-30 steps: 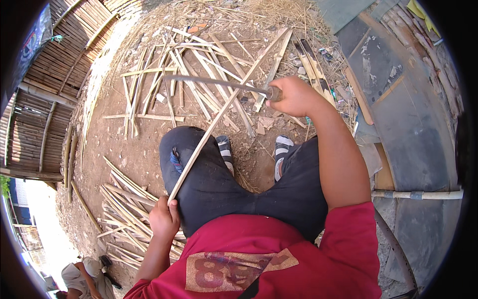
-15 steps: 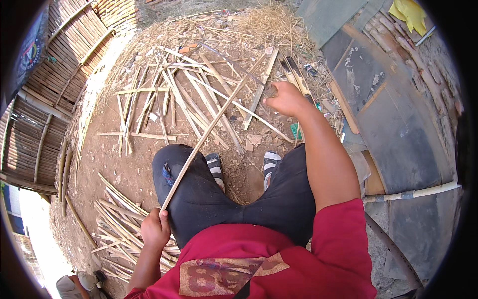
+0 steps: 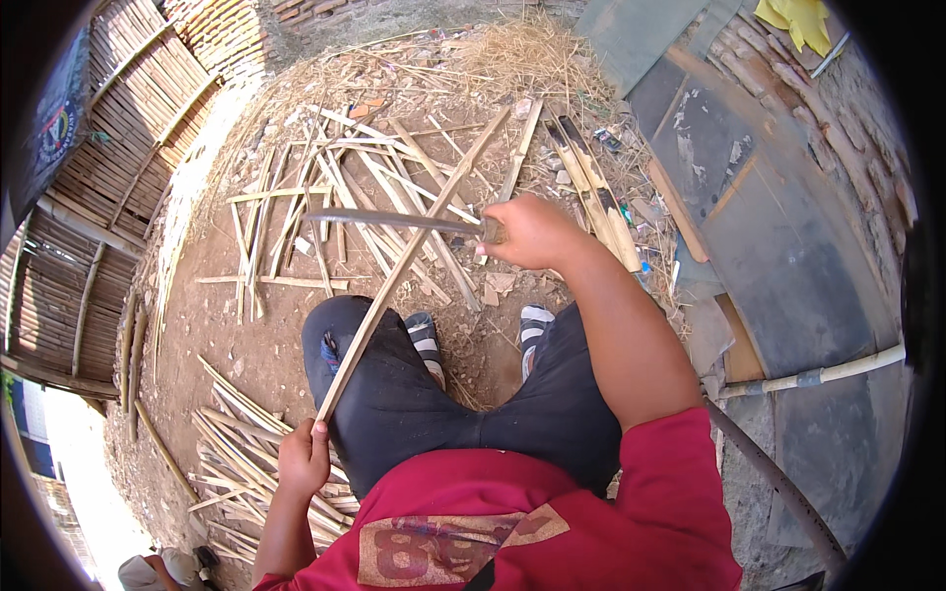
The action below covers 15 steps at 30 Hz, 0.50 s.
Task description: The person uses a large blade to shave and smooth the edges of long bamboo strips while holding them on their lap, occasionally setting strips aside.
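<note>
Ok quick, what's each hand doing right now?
Left hand: closed on the near end of a long pale bamboo strip.
Right hand: closed on a long curved grey metal blade.

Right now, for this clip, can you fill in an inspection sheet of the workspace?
Surface: bare dirt ground, littered with chips and straw.
Job's things: long bamboo strip, near end over the left knee; long knife with its blade across the strip.
Clutter: scattered bamboo slats ahead; bundle of slats at the left; split dark bamboo pieces.
Hands: left hand grips the strip's near end; right hand grips the knife handle.
Cables: nothing seen.
Surroundings: bamboo fence panels left, grey sheets and a pipe right, another person at the lower left edge.
</note>
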{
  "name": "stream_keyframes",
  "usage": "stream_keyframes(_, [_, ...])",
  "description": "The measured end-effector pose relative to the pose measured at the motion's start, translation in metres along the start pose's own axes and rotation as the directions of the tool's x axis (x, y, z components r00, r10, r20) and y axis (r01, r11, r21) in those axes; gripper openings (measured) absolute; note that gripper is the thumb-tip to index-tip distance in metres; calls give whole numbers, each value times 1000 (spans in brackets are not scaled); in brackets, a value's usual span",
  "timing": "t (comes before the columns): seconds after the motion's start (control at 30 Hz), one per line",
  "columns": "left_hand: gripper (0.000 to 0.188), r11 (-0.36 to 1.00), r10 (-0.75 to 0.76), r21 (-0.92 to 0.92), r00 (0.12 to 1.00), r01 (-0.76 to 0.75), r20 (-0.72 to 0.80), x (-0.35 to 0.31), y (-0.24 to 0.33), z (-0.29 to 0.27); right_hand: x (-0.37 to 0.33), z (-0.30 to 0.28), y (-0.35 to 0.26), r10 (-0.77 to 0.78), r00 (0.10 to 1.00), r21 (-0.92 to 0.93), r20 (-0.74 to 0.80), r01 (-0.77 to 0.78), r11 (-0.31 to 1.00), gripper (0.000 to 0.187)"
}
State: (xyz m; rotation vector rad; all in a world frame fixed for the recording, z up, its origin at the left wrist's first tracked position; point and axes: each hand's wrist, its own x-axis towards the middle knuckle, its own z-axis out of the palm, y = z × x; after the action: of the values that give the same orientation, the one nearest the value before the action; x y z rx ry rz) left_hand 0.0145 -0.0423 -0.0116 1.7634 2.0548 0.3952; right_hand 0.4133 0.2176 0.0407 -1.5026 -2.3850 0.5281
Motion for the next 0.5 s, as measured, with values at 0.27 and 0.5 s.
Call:
stream_keyframes(0.27, [55, 987, -57, -144, 995, 69, 87, 6, 11, -6, 2, -2, -8, -39, 999, 6, 17, 39, 999, 40])
stream_keyframes(0.5, [51, 979, -78, 185, 996, 83, -35, 8, 39, 0, 6, 24, -41, -181, 932, -13, 313, 195, 981, 42])
